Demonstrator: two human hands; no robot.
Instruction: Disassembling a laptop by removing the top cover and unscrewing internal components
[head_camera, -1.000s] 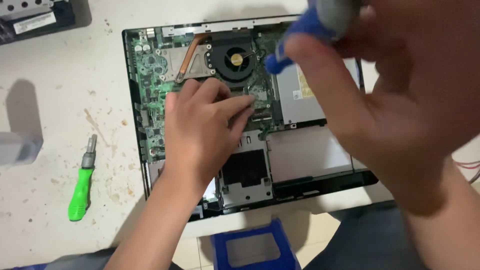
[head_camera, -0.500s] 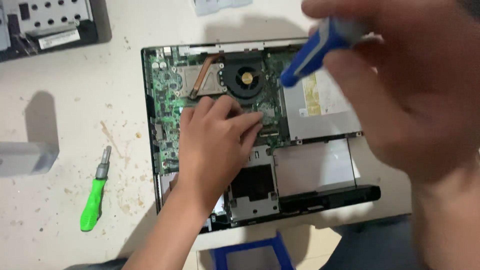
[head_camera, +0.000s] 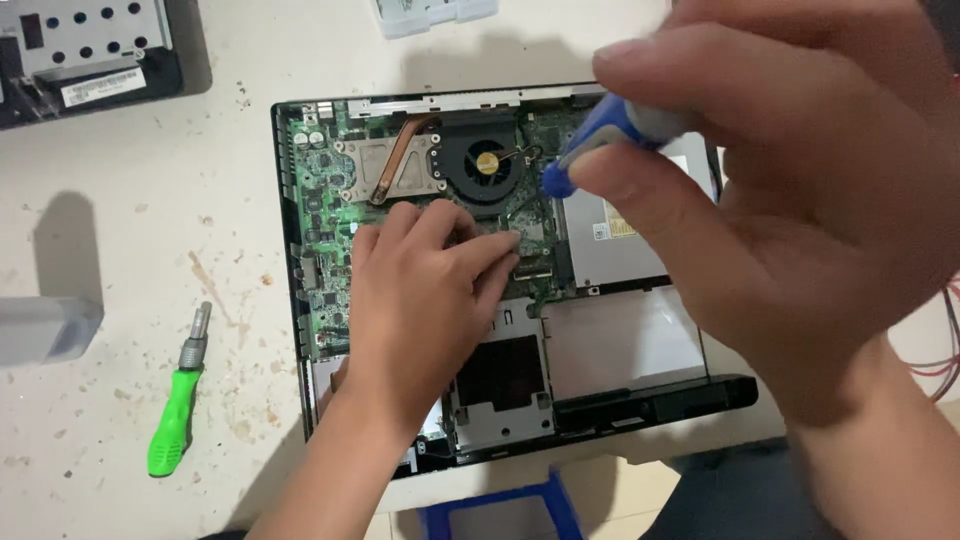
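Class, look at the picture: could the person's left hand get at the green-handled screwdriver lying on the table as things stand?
Probably yes. The green-handled screwdriver lies in the open on the table, left of the opened laptop. Nothing covers it. The left hand rests on the circuit board, holding no tool that shows.

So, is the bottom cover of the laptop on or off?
Off. The laptop lies open: green circuit board, fan and copper heat pipe are bare.

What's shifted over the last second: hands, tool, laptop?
Little. The right hand still grips the blue screwdriver, raised close to the camera. The left hand stays pressed flat on the opened laptop's board. The green screwdriver lies untouched. Only the camera's framing drifted.
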